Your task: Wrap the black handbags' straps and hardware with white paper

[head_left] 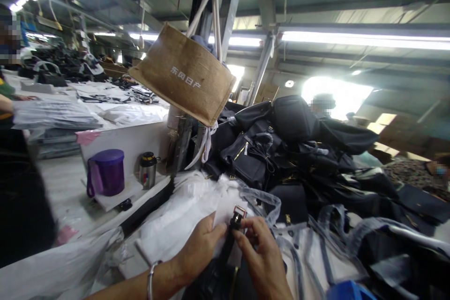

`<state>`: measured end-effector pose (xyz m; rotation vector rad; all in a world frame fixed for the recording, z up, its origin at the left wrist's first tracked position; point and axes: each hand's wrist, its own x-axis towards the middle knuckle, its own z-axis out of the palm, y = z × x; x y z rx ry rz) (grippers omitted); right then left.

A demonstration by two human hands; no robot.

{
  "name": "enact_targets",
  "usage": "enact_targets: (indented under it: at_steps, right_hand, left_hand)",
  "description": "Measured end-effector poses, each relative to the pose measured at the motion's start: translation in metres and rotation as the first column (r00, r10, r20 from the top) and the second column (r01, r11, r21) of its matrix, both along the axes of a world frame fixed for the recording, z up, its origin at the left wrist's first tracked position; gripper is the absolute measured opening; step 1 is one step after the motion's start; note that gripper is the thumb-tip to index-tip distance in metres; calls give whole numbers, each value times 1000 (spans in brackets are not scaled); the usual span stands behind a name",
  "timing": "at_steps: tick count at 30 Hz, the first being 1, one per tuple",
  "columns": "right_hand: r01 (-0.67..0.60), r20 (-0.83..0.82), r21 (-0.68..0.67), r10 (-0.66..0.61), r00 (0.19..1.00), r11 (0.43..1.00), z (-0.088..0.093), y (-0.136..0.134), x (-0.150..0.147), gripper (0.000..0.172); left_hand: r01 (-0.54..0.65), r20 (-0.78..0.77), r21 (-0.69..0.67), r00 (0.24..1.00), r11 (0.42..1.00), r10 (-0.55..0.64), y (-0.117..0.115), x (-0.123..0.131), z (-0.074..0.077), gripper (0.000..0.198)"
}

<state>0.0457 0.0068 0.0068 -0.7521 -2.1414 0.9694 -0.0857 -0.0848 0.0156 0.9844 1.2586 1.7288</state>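
Note:
My left hand point(197, 246) and my right hand point(262, 255) meet over a black strap point(228, 248) that ends in a rose-gold metal buckle point(239, 212). Both hands pinch the strap just below the buckle, thumbs close together. A silver bangle point(151, 277) sits on my left wrist. Under the hands lie white wrapping sheets point(183, 215) and a black bag point(214, 286), partly hidden by my wrists.
A heap of black handbags point(281, 150) rises behind the hands. A brown jute bag point(184, 77) hangs from a post above. A purple lidded mug point(107, 172) and a steel flask point(148, 170) stand at left. Other people stand at the far left and back right.

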Motion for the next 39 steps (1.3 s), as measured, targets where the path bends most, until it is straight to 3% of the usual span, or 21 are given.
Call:
enact_targets:
  at_steps: [3, 5, 8, 10, 13, 17, 22, 24, 28, 32, 36, 39]
  right_hand:
    - [-8, -80, -46, 5, 997, 999, -8, 7, 0, 16]
    - [15, -155, -187, -45, 987, 982, -8, 10, -1, 32]
    - [-77, -248, -458, -44, 968, 885, -2, 14, -4, 70]
    - [-202, -302, -551, 33, 953, 810, 4, 17, -5, 78]
    - [-282, -316, -506, 129, 940, 815, 13, 23, -7, 57]
    - [-265, -282, -454, 145, 948, 851, 21, 29, -9, 38]
    - [-235, -246, -452, 133, 960, 861, 30, 34, -9, 38]
    - [-194, -199, -415, 120, 973, 889, 32, 37, -7, 40]
    - [-114, -79, -190, 100, 992, 975, 35, 40, -1, 48]
    - [-64, 67, -67, 69, 995, 996, 39, 35, 3, 48]
    - [-24, 74, -32, 27, 997, 999, 41, 34, 4, 33]
    - [-82, -41, -141, 77, 996, 987, 40, 39, 6, 26]
  left_hand:
    - [38, -18, 13, 999, 999, -38, -3, 2, 4, 39]
    - [104, 21, 26, 994, 994, -105, -2, 4, 4, 43]
    - [155, 52, 48, 986, 987, -157, 1, 5, 2, 46]
    - [124, 18, 52, 992, 991, -126, 4, 4, 1, 47]
    - [93, -51, 21, 994, 995, -92, 9, -1, 2, 46]
    - [169, -47, -1, 985, 986, -168, 14, -7, 10, 51]
    - [275, 12, -72, 962, 959, -274, 15, -12, 20, 48]
    - [324, 36, -108, 946, 940, -322, 15, -15, 22, 42]
    - [405, 37, -99, 914, 909, -403, 21, -21, 21, 36]
    - [407, -72, -107, 907, 907, -416, 26, -19, 22, 28]
    - [435, -122, -152, 883, 887, -454, 29, -17, 29, 28]
    - [464, -106, -182, 867, 867, -487, 30, -17, 33, 24]
